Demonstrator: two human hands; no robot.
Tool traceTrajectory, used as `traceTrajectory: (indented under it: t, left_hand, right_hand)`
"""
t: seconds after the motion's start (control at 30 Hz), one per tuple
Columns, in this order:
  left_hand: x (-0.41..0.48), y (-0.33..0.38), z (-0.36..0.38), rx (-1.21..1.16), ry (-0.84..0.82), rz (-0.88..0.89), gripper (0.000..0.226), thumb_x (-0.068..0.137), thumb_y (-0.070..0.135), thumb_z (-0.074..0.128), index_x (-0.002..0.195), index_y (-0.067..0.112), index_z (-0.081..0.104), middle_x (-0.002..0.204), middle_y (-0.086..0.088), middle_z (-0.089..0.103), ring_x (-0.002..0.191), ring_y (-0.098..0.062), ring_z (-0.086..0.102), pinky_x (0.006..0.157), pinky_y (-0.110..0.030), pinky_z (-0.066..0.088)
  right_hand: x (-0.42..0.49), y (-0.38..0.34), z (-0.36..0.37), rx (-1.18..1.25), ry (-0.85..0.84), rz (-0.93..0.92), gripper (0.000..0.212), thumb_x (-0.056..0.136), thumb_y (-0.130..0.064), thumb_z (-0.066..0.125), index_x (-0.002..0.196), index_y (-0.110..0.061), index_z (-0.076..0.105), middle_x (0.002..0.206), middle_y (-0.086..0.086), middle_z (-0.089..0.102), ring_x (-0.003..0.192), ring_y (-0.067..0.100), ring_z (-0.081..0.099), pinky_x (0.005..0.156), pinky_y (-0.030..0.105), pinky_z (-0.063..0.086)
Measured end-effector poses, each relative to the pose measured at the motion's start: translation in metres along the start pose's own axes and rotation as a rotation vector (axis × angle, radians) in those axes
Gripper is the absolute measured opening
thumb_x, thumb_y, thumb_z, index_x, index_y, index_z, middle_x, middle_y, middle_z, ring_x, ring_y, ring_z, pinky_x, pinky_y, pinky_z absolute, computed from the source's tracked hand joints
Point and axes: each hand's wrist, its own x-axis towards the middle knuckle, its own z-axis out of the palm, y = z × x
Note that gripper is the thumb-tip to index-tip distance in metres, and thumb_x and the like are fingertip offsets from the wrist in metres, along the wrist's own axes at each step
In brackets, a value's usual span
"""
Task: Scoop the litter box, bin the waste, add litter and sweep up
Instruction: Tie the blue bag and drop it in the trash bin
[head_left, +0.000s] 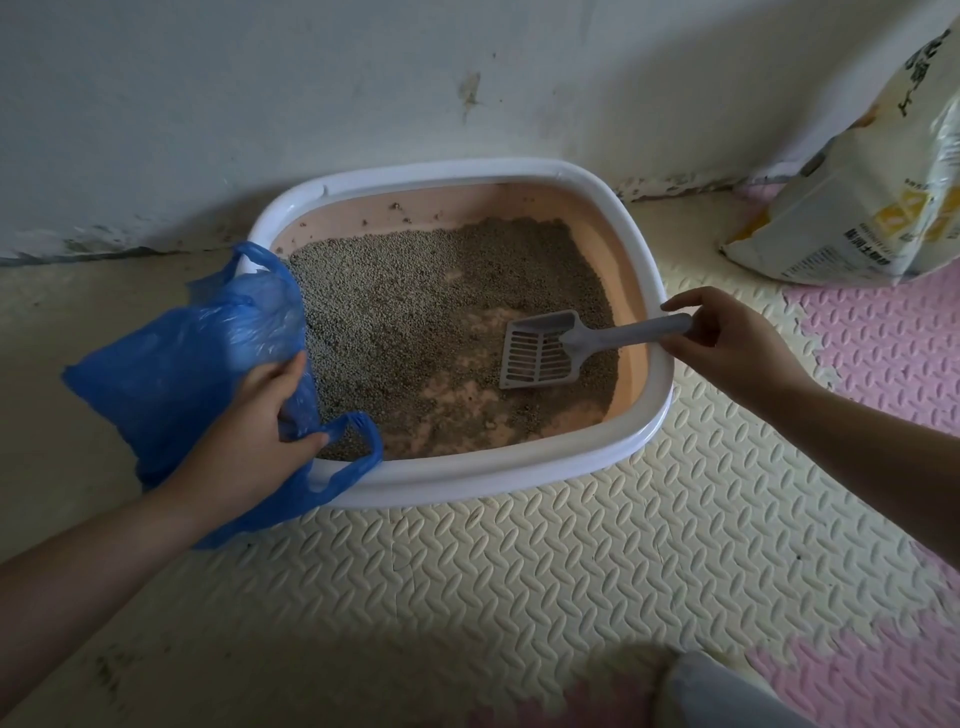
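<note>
A litter box (647, 249) with a white rim and pink inside stands on the floor against the wall. Grey litter (415, 312) covers most of its bottom, with bare pink patches near the front right. A grey slotted scoop (543, 353) lies with its blade on the litter. My right hand (727, 348) grips the scoop's handle at the box's right rim. My left hand (249, 441) holds a blue plastic bag (171, 374) by its edge over the box's left rim. One bag handle hangs over the front rim.
A large white and yellow litter sack (862, 187) leans against the wall at the right. Cream foam mats (519, 571) cover the floor, with pink mats (893, 348) at the right. A stained white wall (311, 104) runs behind the box.
</note>
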Motion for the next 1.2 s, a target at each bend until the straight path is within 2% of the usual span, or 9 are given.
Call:
traceTrajectory:
  t: [0.23, 0.37, 0.5, 0.67, 0.73, 0.87, 0.97, 1.1, 1.2]
  left_hand:
    - [-0.003, 0.006, -0.002, 0.011, 0.001, -0.006, 0.086, 0.082, 0.015, 0.071, 0.150, 0.020, 0.020, 0.139, 0.005, 0.029, 0.116, -0.009, 0.044, 0.101, -0.030, 0.038]
    - [-0.006, 0.009, -0.008, 0.003, 0.023, 0.010, 0.086, 0.083, 0.015, 0.070, 0.150, 0.019, 0.018, 0.136, 0.008, 0.029, 0.115, -0.002, 0.038, 0.096, -0.021, 0.031]
    - [-0.014, 0.010, -0.021, -0.005, 0.069, 0.031, 0.079, 0.087, 0.024, 0.066, 0.150, 0.022, 0.018, 0.130, 0.016, 0.027, 0.106, 0.009, 0.034, 0.085, -0.003, 0.029]
    - [-0.031, 0.005, -0.043, -0.102, 0.146, 0.037, 0.067, 0.091, 0.024, 0.058, 0.149, 0.021, 0.023, 0.132, 0.016, 0.028, 0.120, 0.001, 0.037, 0.091, 0.000, 0.030]
    - [-0.040, 0.003, -0.051, -0.109, 0.158, 0.037, 0.068, 0.092, 0.024, 0.058, 0.149, 0.021, 0.021, 0.133, 0.016, 0.027, 0.122, 0.004, 0.034, 0.094, -0.001, 0.028]
    - [-0.056, -0.004, -0.068, -0.129, 0.191, 0.040, 0.070, 0.091, 0.024, 0.060, 0.149, 0.020, 0.021, 0.134, 0.016, 0.029, 0.120, 0.003, 0.037, 0.102, -0.012, 0.031]
    - [-0.066, -0.007, -0.082, -0.138, 0.222, 0.027, 0.071, 0.089, 0.035, 0.058, 0.149, 0.023, 0.023, 0.132, 0.019, 0.031, 0.106, 0.010, 0.043, 0.092, -0.010, 0.036]
    - [-0.077, -0.006, -0.100, -0.186, 0.286, 0.011, 0.088, 0.071, 0.061, 0.054, 0.147, 0.025, 0.028, 0.126, 0.030, 0.033, 0.110, 0.014, 0.041, 0.089, -0.005, 0.035]
    - [-0.080, -0.005, -0.106, -0.166, 0.329, -0.002, 0.099, 0.060, 0.069, 0.058, 0.145, 0.026, 0.032, 0.122, 0.039, 0.030, 0.116, 0.011, 0.041, 0.095, -0.015, 0.039]
  right_hand:
    - [-0.014, -0.027, 0.003, -0.083, 0.235, -0.147, 0.036, 0.084, -0.029, 0.068, 0.114, -0.018, 0.050, 0.068, -0.001, 0.044, 0.058, 0.011, 0.042, 0.053, 0.030, 0.037]
    - [-0.015, -0.070, 0.035, -0.028, 0.024, -0.295, 0.033, 0.084, -0.031, 0.065, 0.112, -0.018, 0.052, 0.072, -0.006, 0.050, 0.062, 0.005, 0.050, 0.055, 0.018, 0.045]
    - [-0.007, -0.123, 0.083, -0.028, -0.308, -0.431, 0.043, 0.080, -0.050, 0.055, 0.116, -0.025, 0.054, 0.095, -0.010, 0.057, 0.082, 0.002, 0.057, 0.072, 0.026, 0.054]
    - [-0.007, -0.176, 0.142, -0.077, -0.708, -0.712, 0.066, 0.081, -0.050, 0.067, 0.139, -0.032, 0.041, 0.123, -0.016, 0.044, 0.095, -0.007, 0.050, 0.078, 0.003, 0.039]
    - [-0.008, -0.188, 0.158, -0.157, -0.770, -0.804, 0.073, 0.079, -0.045, 0.072, 0.141, -0.035, 0.037, 0.125, -0.015, 0.040, 0.099, -0.005, 0.046, 0.080, 0.007, 0.038]
    - [-0.007, -0.209, 0.173, -0.054, -0.728, -0.851, 0.044, 0.081, -0.031, 0.069, 0.124, -0.032, 0.055, 0.106, -0.017, 0.048, 0.084, -0.007, 0.050, 0.073, 0.008, 0.039]
    - [0.002, -0.230, 0.167, 0.015, -0.580, -0.849, 0.029, 0.079, -0.021, 0.075, 0.105, -0.027, 0.063, 0.091, -0.017, 0.055, 0.081, -0.006, 0.054, 0.070, 0.008, 0.042]
    - [0.003, -0.272, 0.163, 0.159, -0.443, -0.706, 0.009, 0.081, -0.020, 0.073, 0.085, -0.026, 0.067, 0.078, -0.010, 0.067, 0.070, 0.006, 0.060, 0.067, 0.026, 0.049]
    - [-0.002, -0.303, 0.171, 0.356, -0.459, -0.550, 0.011, 0.083, -0.021, 0.072, 0.078, -0.028, 0.065, 0.068, -0.005, 0.069, 0.061, 0.006, 0.064, 0.067, 0.028, 0.053]
